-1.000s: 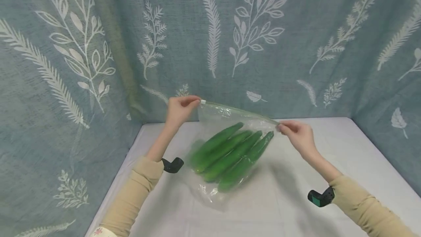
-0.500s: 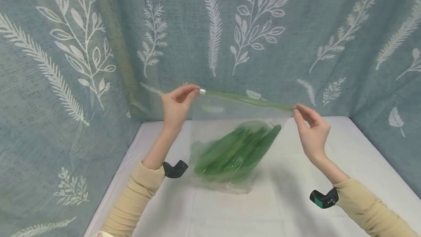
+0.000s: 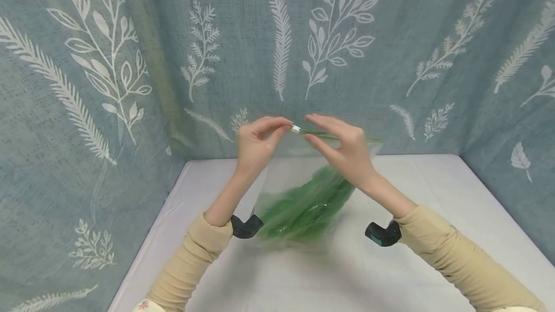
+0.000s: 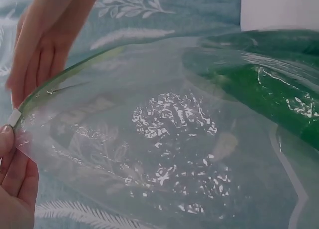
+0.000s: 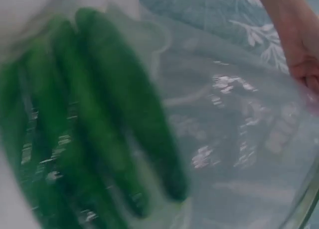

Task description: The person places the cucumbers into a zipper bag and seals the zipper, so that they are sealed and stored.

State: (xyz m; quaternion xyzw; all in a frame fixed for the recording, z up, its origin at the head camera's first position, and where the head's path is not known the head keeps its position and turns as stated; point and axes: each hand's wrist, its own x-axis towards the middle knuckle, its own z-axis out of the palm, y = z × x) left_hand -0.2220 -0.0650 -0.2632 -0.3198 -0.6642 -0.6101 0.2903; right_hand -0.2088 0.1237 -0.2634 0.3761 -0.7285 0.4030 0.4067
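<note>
A clear zip bag hangs upright with several green cucumbers lying slanted inside it. My left hand pinches its top left corner between thumb and fingers, right beside the white zip slider. Close to the slider, my right hand has its fingers and thumb straight and spread apart, with the green zip edge running between them. In the left wrist view the slider sits at the left thumb's tip. The right wrist view shows the cucumbers side by side through the plastic.
Below the bag is a table with a white cloth. A blue-green curtain with white leaf prints stands behind the table and along both sides. Black wrist cameras are worn on both forearms.
My right hand has let go of the bag's right corner and moved left along the zip to near the slider. My left hand has moved right, still pinching its corner; the bag's top slackens.
</note>
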